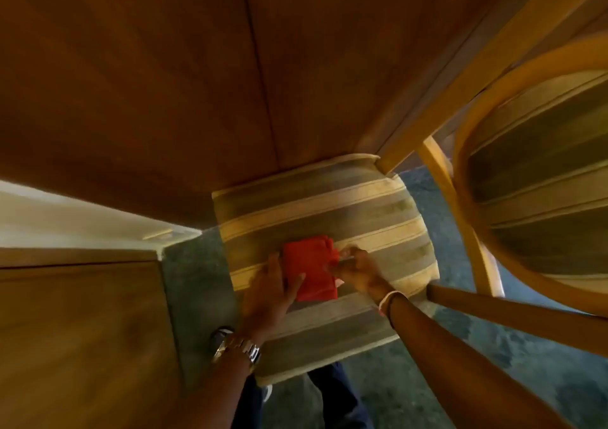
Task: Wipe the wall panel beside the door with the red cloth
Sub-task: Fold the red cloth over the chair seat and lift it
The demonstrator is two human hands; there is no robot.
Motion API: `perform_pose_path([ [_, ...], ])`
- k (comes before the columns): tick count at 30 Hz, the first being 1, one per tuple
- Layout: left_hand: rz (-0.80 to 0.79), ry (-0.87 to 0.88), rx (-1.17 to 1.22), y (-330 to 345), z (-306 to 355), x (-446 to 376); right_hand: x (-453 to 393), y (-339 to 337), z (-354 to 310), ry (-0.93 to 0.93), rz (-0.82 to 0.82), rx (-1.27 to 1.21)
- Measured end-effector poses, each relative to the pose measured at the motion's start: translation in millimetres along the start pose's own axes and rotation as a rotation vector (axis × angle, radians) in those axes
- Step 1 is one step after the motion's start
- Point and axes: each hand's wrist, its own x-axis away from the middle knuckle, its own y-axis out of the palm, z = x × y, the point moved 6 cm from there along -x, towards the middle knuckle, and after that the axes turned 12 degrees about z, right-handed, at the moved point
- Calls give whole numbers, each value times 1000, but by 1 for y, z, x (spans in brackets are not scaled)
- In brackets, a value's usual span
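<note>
A folded red cloth [311, 269] lies on the striped cushion of a chair seat [329, 204]. My left hand [268, 292] rests flat on the cloth's left edge, thumb spread over it; a metal watch is on that wrist. My right hand [358, 272] pinches the cloth's right side with bent fingers; a pale band circles that wrist. The brown wood wall panel [148, 83] rises behind the chair and fills the upper left. The door [82, 330] shows at the lower left.
A second wooden chair [533, 178] with a curved back and striped cushion stands at the right, its armrest [513, 310] reaching toward my right forearm. A pale door frame [82, 218] runs between panel and door. Green carpet [460, 362] covers the floor.
</note>
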Motion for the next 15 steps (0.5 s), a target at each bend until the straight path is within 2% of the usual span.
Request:
perform_pose_path([
  [3,49,-214,275,16,-4,-9,-10,7,4,3,74,-76],
  [8,38,-447,486,20,-8,-15,-2,14,-7,25,11,-131],
  [11,-49,-457,698,8,2,-16,7,5,-19,74,-29,-306],
  [15,-135,-338,827,-33,29,-15,34,-20,-59,66,-167,-517],
])
